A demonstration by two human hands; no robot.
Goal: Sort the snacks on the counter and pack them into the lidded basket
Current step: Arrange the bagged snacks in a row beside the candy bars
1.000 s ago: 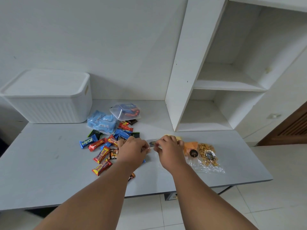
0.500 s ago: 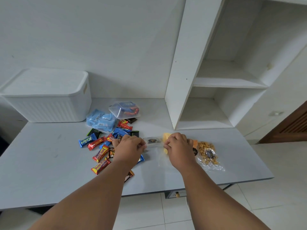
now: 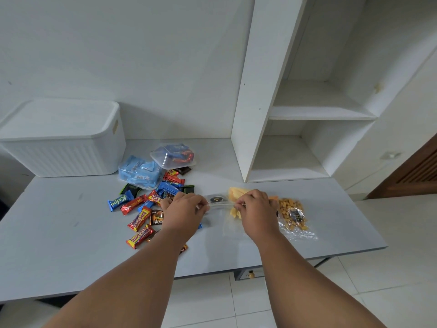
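Counter (image 3: 59, 233): snack bag (image 3: 228, 216) between fingers (image 3: 240, 204)

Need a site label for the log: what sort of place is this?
Most likely a room in a home, perhaps a pantry or utility corner: a grey counter strewn with snacks, built-in white open shelves against a plain wall, and a pale tiled floor.

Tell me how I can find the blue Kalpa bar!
Start at the big white basket at the back left of the counter. The pile of snack bars lies in front of it, to its right. The Kalpa bar is the pile's leftmost piece: blue with white letters, beside a red bar.
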